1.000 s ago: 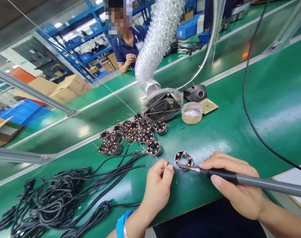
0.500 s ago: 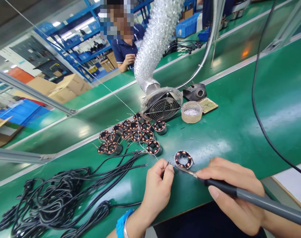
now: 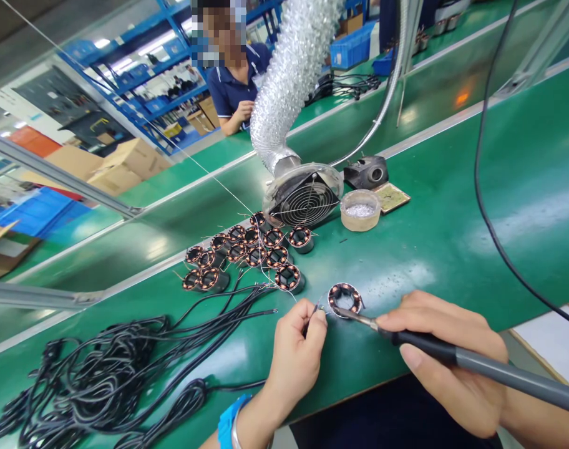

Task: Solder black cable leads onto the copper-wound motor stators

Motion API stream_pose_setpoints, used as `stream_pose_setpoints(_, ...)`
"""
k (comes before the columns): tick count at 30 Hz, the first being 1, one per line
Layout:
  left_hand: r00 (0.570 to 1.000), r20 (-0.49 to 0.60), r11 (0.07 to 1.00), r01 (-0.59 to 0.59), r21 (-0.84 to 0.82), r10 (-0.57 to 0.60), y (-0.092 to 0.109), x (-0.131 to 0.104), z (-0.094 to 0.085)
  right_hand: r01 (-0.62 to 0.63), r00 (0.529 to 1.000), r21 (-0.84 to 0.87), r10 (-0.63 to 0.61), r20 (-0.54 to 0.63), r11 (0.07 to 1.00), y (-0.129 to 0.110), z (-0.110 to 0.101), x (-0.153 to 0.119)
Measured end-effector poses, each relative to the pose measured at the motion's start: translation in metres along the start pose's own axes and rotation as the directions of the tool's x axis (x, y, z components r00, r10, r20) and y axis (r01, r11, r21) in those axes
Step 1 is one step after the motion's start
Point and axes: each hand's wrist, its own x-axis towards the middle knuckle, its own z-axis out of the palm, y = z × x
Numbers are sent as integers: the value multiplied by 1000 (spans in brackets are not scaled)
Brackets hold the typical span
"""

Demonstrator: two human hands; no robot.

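My right hand (image 3: 453, 355) is wrapped round a soldering iron (image 3: 495, 368), whose metal tip lies over the near rim of a round copper-wound coil (image 3: 344, 300) on the green bench. Just left of that coil, my left hand (image 3: 296, 355) pinches thin wires between thumb and fingertips. A fine solder strand (image 3: 228, 189) comes down from the upper left to my left hand. Several similar coils (image 3: 289, 279) stand grouped beyond it.
Black cables (image 3: 111, 368) lie heaped at the left. A fume fan (image 3: 307, 199) on a silver duct (image 3: 289, 81) stands behind, beside a round tub (image 3: 360, 211) and a small square tray (image 3: 393, 197). A black cord (image 3: 483, 187) hangs at right. A person (image 3: 238, 81) sits across the bench.
The iron's tip has moved slightly left and up, from beside the coil's lower edge onto its rim. My right hand shifted a little right. My left hand keeps its pinch.
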Motion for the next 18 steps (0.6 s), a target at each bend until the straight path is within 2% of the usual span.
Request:
stream_pose_setpoints(7, 1000, 3, 998, 19, -56, -19, -3, -1, 0, 3, 1000, -3, -3, -11, 1000, 4, -1, -3)
stream_pose_setpoints(12, 1000, 1, 998, 23, -62, -23, -1, -1, 0, 43, 999, -132, -46, -14, 990, 12, -12, 10)
stream_pose_setpoints(15, 1000, 5, 998, 19, -55, -19, -1, -1, 0, 118, 993, -262, -116, 21, 958, 27, -24, 26)
stream_pose_setpoints(18, 1000, 4, 998, 15, -60, -15, -2, -1, 1, 174, 983, -402, -185, 14, 899, 53, -35, 44)
